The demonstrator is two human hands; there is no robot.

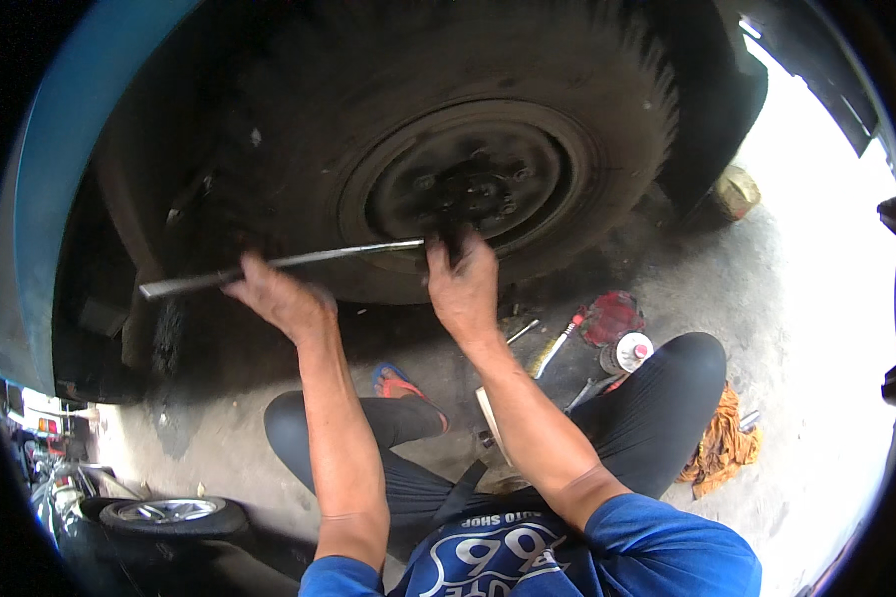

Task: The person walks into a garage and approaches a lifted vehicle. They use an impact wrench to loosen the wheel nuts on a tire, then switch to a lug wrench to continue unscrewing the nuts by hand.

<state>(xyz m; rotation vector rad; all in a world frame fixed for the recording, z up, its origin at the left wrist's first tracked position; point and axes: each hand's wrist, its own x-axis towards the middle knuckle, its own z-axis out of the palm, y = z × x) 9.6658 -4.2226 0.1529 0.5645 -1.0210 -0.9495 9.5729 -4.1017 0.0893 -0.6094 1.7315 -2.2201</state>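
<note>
A long silver wrench bar (pixel 343 254) slants across the lower left of a big dark wheel (pixel 627 129). My left hand (pixel 281 298) is closed around it toward its outer end; motion blurs the fingers. At its inner end, my right hand (pixel 465 284) grips the dark head of the bar, just below the hub (pixel 483 189). Shadow and my fingers hide whether that head touches a wheel nut. Several nuts or studs ring the hub inside the steel rim (pixel 572 164).
Right of my feet lie a yellow-handled brush (pixel 556 348), a red rag (pixel 610 318) and a white can (pixel 627 353). An orange-brown cloth (pixel 725 448) is by my knee. A block (pixel 737 192) sits behind the tire. A loose wheel (pixel 169 512) lies lower left.
</note>
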